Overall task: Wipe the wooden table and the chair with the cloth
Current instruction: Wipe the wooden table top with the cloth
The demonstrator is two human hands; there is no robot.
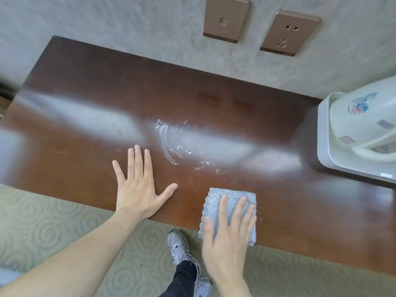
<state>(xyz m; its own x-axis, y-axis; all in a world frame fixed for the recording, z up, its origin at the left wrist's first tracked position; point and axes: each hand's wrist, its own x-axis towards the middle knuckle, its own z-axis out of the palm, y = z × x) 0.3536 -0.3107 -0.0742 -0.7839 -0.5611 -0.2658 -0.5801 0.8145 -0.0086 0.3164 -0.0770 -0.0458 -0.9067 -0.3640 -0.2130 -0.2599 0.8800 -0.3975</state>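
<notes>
The dark brown wooden table (pixel 85 99) runs across the view against a grey wall. A streak of water drops (pixel 171 144) lies near its middle. My left hand (pixel 139 185) rests flat on the tabletop near the front edge, fingers spread, holding nothing. My right hand (pixel 229 239) presses flat on a folded light blue cloth (pixel 227 198) at the table's front edge, to the right of the left hand. The cloth's near corner hangs slightly over the edge. No chair is in view.
A white tray (pixel 323 146) holding a white electric kettle (pixel 364 121) stands at the table's right end. Two bronze wall plates, a switch (pixel 226 18) and a socket (pixel 289 33), sit on the wall behind. My shoe (pixel 179 246) stands on patterned carpet below the table edge.
</notes>
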